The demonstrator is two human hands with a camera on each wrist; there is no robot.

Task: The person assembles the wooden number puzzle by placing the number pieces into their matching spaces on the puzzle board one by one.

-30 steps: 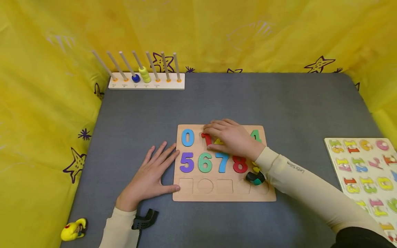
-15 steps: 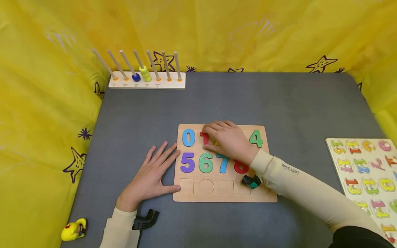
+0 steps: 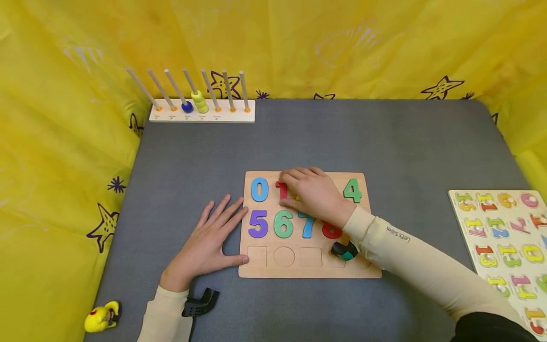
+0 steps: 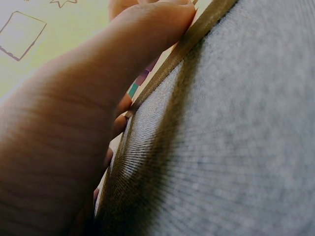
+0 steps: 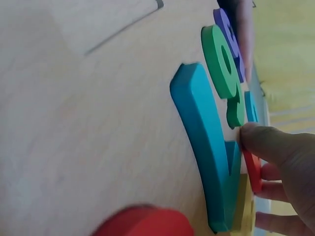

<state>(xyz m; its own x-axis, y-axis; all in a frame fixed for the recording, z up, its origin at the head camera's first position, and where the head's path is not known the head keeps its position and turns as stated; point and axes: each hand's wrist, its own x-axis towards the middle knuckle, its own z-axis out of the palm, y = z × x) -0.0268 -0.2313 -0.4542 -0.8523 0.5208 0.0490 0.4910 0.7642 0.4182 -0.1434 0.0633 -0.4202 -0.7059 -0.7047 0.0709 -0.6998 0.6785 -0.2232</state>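
Observation:
A wooden number board [image 3: 273, 274] lies on the dark table, carrying coloured digits. My right hand [image 3: 314, 192] reaches over its top row and pinches the red number 1 [image 3: 281, 191] between thumb and fingers; the right wrist view shows the thumb on one side of the red 1 [image 5: 253, 169]. Beneath this hand the yellow 2 is mostly covered. My left hand [image 3: 205, 249] lies flat with spread fingers, its fingertips and thumb touching the board's left edge. Close by are the blue 0 [image 3: 259, 190], purple 5 [image 3: 258, 224], green 6 [image 3: 283, 224] and blue 7 [image 5: 202, 132].
A peg counting stand [image 3: 202, 117] with blue and yellow-green beads stands at the back left. A second number board [image 3: 495, 256] lies at the right. At the lower left is a yellow duck toy [image 3: 101, 317]. Yellow curtains surround the table.
My right hand has shifted slightly left with the red 1, which has straightened from a tilt. The green 4 has come into view. My left hand has stayed still.

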